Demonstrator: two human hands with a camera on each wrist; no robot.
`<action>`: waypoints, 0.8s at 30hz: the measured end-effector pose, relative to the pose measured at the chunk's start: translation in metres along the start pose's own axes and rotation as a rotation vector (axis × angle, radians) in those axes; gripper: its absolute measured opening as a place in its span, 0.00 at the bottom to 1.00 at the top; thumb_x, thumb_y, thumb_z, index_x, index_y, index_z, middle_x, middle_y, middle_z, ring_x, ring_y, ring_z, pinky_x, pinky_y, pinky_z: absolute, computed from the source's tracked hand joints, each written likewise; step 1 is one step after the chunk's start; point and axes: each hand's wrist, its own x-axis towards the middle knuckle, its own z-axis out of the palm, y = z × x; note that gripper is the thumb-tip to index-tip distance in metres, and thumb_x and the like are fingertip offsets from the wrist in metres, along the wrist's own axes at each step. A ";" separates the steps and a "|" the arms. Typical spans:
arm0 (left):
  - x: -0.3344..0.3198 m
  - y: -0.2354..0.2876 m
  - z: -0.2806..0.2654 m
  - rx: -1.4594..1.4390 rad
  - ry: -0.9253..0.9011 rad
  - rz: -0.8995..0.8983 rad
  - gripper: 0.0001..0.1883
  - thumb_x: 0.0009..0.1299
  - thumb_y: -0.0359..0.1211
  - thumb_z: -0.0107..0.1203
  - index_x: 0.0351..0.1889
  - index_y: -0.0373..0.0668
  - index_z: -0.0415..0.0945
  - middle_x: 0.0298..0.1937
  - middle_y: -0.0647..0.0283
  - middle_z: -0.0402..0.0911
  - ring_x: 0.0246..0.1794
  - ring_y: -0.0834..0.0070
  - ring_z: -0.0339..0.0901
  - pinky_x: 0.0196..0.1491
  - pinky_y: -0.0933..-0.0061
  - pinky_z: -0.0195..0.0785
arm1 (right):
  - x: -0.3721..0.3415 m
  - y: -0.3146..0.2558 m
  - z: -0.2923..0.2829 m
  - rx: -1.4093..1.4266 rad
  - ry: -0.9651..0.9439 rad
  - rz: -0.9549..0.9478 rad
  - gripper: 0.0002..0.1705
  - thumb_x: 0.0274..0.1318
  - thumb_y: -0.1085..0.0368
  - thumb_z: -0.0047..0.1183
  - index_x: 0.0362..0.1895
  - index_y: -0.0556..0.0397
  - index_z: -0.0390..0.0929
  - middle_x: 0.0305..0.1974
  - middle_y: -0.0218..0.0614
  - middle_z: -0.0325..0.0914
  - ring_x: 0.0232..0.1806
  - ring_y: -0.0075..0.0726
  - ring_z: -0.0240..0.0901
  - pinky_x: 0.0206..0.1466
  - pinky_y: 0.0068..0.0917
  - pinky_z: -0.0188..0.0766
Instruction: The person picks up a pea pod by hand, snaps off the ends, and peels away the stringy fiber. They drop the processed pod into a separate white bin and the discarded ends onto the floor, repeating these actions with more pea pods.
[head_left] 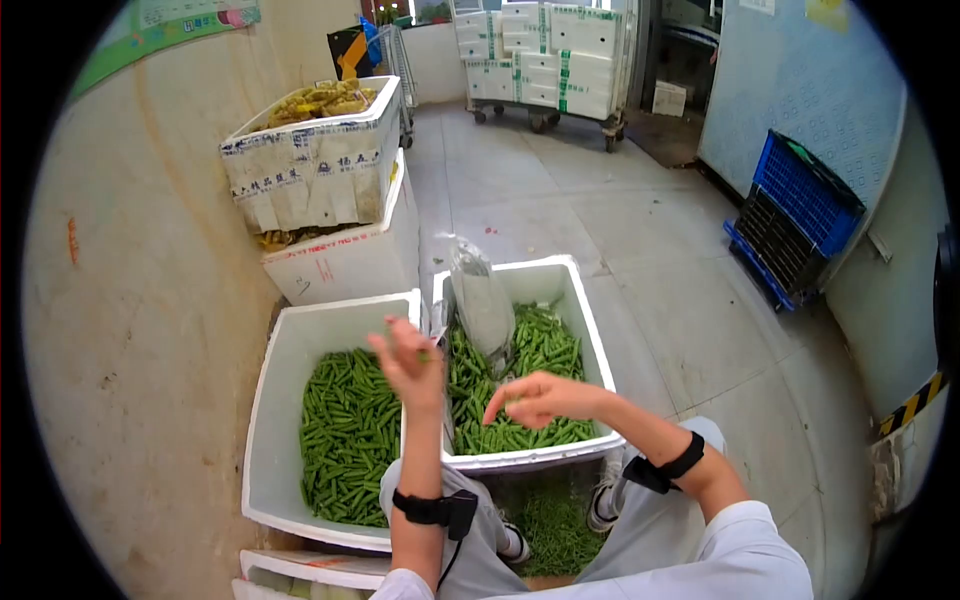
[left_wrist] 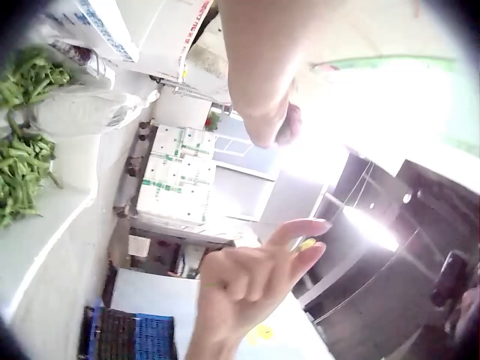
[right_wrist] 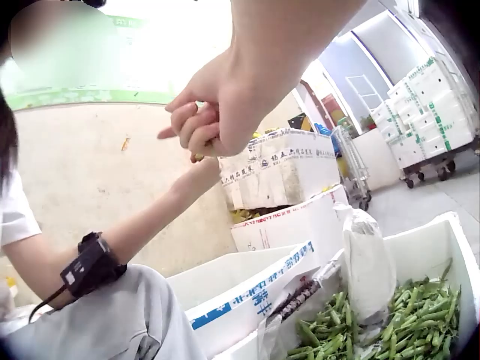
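My left hand (head_left: pixel 408 362) is raised and blurred over the inner rim of the left foam box (head_left: pixel 262 420). A small green piece (head_left: pixel 424 356), which looks like a pea pod, is pinched in its fingers. Over the right foam box (head_left: pixel 592 345) hangs my right hand (head_left: pixel 545 400), its forefinger pointing down-left and the other fingers loosely curled. In the left wrist view a gap separates that hand's thumb and forefinger, with a yellow-green spot between them. Green pea pods (head_left: pixel 350 430) fill the left box's bottom; more pods (head_left: pixel 545 345) lie in the right box around a clear plastic bag (head_left: pixel 482 300).
Stacked foam boxes (head_left: pixel 310 175) with yellowish produce stand behind the left box, against the wall. A trolley of white boxes (head_left: pixel 545 60) is at the back. Blue crates (head_left: pixel 795 215) lean at the right. Green scraps (head_left: pixel 550 525) lie between the feet.
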 end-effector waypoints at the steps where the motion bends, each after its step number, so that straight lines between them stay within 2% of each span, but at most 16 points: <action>1: 0.005 0.022 -0.001 -0.008 -0.044 0.115 0.32 0.62 0.53 0.48 0.52 0.36 0.63 0.27 0.67 0.68 0.21 0.81 0.65 0.28 0.81 0.63 | -0.002 0.001 0.005 -0.068 -0.022 0.051 0.17 0.61 0.55 0.41 0.42 0.55 0.75 0.13 0.17 0.50 0.14 0.13 0.45 0.17 0.17 0.43; 2: 0.005 0.026 0.013 -0.008 -0.038 0.120 0.32 0.62 0.53 0.48 0.52 0.36 0.63 0.27 0.67 0.68 0.21 0.81 0.65 0.28 0.81 0.63 | 0.000 0.009 0.007 -0.126 -0.078 0.097 0.17 0.61 0.55 0.41 0.42 0.54 0.75 0.13 0.19 0.51 0.14 0.14 0.45 0.17 0.18 0.44; 4: 0.005 0.024 0.047 -0.021 0.093 0.364 0.44 0.55 0.58 0.50 0.60 0.34 0.55 0.48 0.58 0.71 0.45 0.71 0.70 0.51 0.70 0.65 | 0.006 0.046 0.012 -0.329 -0.174 0.174 0.18 0.61 0.53 0.40 0.43 0.51 0.75 0.13 0.23 0.54 0.15 0.17 0.49 0.20 0.21 0.48; 6: 0.004 0.034 0.034 -0.187 0.030 0.280 0.49 0.51 0.59 0.51 0.64 0.36 0.49 0.61 0.57 0.61 0.60 0.67 0.60 0.64 0.64 0.53 | 0.007 0.098 0.018 -0.589 -0.363 0.255 0.23 0.57 0.47 0.43 0.49 0.49 0.72 0.24 0.37 0.71 0.26 0.33 0.67 0.33 0.31 0.62; 7: 0.005 0.034 0.028 -0.064 0.011 0.248 0.49 0.51 0.59 0.51 0.63 0.36 0.49 0.61 0.57 0.62 0.58 0.67 0.62 0.62 0.65 0.55 | 0.001 0.135 0.026 -0.670 -0.469 0.259 0.27 0.55 0.44 0.44 0.52 0.48 0.70 0.33 0.45 0.76 0.34 0.40 0.72 0.40 0.35 0.66; 8: 0.005 0.031 0.021 0.057 0.001 0.215 0.49 0.51 0.59 0.51 0.63 0.37 0.50 0.61 0.58 0.63 0.56 0.67 0.64 0.60 0.65 0.57 | -0.005 0.180 0.030 -1.087 -0.649 0.223 0.36 0.50 0.41 0.48 0.59 0.46 0.63 0.50 0.50 0.69 0.49 0.44 0.67 0.55 0.36 0.60; 9: 0.007 0.020 0.026 0.062 0.067 0.199 0.37 0.56 0.55 0.52 0.56 0.36 0.61 0.53 0.58 0.70 0.50 0.68 0.68 0.54 0.67 0.61 | -0.005 0.191 0.032 -1.077 -0.814 0.492 0.42 0.47 0.36 0.48 0.61 0.46 0.59 0.58 0.47 0.62 0.57 0.47 0.60 0.63 0.38 0.52; 11: 0.006 0.015 0.012 0.162 0.040 0.043 0.17 0.66 0.43 0.49 0.35 0.36 0.71 0.34 0.61 0.72 0.36 0.72 0.67 0.43 0.71 0.61 | -0.002 0.183 0.010 -0.789 -0.745 0.479 0.40 0.49 0.38 0.47 0.60 0.52 0.61 0.56 0.50 0.64 0.57 0.48 0.61 0.61 0.38 0.55; 12: 0.004 0.015 0.003 0.154 0.074 0.054 0.17 0.66 0.43 0.49 0.35 0.36 0.71 0.34 0.61 0.72 0.36 0.72 0.67 0.43 0.71 0.61 | 0.004 0.165 -0.003 -0.651 -0.612 0.474 0.37 0.51 0.41 0.46 0.59 0.52 0.62 0.54 0.49 0.66 0.55 0.46 0.64 0.59 0.37 0.58; 14: 0.003 0.014 -0.012 0.263 0.093 -0.108 0.14 0.68 0.35 0.47 0.20 0.41 0.63 0.23 0.66 0.63 0.26 0.76 0.59 0.34 0.74 0.58 | 0.015 0.159 -0.040 -0.432 -0.224 0.471 0.29 0.55 0.50 0.46 0.56 0.53 0.64 0.48 0.42 0.73 0.45 0.41 0.72 0.50 0.33 0.68; 17: 0.000 0.006 -0.023 0.360 0.351 -0.035 0.15 0.68 0.32 0.46 0.18 0.42 0.57 0.21 0.67 0.58 0.21 0.78 0.54 0.30 0.75 0.55 | 0.019 0.196 -0.107 -0.809 0.294 0.472 0.20 0.55 0.56 0.46 0.46 0.55 0.74 0.39 0.43 0.77 0.39 0.40 0.76 0.45 0.35 0.71; 18: -0.003 0.020 -0.050 0.438 0.144 -0.093 0.10 0.68 0.36 0.46 0.29 0.40 0.64 0.30 0.63 0.65 0.30 0.75 0.63 0.38 0.72 0.61 | 0.019 0.214 -0.130 -0.931 0.370 0.542 0.17 0.53 0.58 0.47 0.43 0.55 0.76 0.37 0.44 0.78 0.38 0.43 0.75 0.45 0.36 0.70; 19: -0.004 0.008 -0.041 0.435 0.156 -0.090 0.10 0.68 0.36 0.46 0.29 0.40 0.64 0.30 0.63 0.65 0.30 0.75 0.63 0.38 0.72 0.61 | 0.017 0.234 -0.148 -1.056 0.444 0.612 0.15 0.51 0.59 0.48 0.40 0.55 0.77 0.35 0.45 0.78 0.38 0.46 0.75 0.45 0.36 0.70; 21: -0.005 -0.030 -0.006 0.784 0.446 0.075 0.18 0.69 0.44 0.44 0.49 0.42 0.62 0.51 0.58 0.64 0.51 0.70 0.63 0.53 0.64 0.59 | 0.012 0.276 -0.180 -1.028 0.500 0.718 0.14 0.50 0.61 0.48 0.38 0.55 0.78 0.35 0.46 0.78 0.38 0.48 0.74 0.45 0.37 0.70; 22: -0.006 -0.031 -0.008 0.788 0.453 0.081 0.18 0.69 0.44 0.44 0.49 0.42 0.62 0.51 0.58 0.64 0.51 0.70 0.63 0.53 0.64 0.59 | 0.014 0.291 -0.191 -1.002 0.565 0.814 0.14 0.48 0.62 0.49 0.37 0.55 0.78 0.35 0.47 0.77 0.38 0.50 0.74 0.44 0.38 0.69; 24: -0.007 -0.029 -0.015 1.085 0.356 0.046 0.29 0.69 0.50 0.41 0.63 0.48 0.51 0.65 0.59 0.49 0.65 0.68 0.48 0.64 0.58 0.45 | 0.022 0.313 -0.196 -1.021 0.575 0.741 0.13 0.48 0.64 0.49 0.36 0.56 0.78 0.35 0.47 0.77 0.38 0.50 0.74 0.45 0.38 0.69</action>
